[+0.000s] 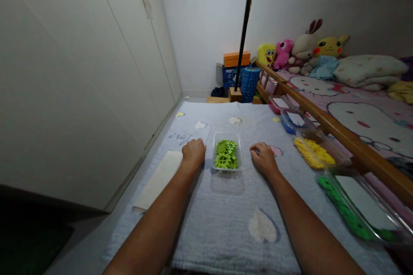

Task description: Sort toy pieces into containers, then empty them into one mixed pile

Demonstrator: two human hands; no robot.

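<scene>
My left hand [194,151] rests on the cloth as a closed fist, knuckles up, beside the left wall of a clear plastic box [213,164]. Inside this box lies a heap of light green interlocking plastic pieces [226,154]. To its right, a little apart from it, my right hand [265,157] lies with fingers curled in. A small dark gap shows between its thumb and forefinger, and no object can be made out there. A folded pale cloth or paper [159,180] lies under and beside my left forearm. Neither hand touches the green pieces.
Along the right edge stand clear boxes with green [343,206], yellow [312,152], blue [290,122] and red [277,104] contents, next to a wooden bed rail [322,116]. A black pole [244,30] rises beyond the table. White cupboards [97,73] line the left.
</scene>
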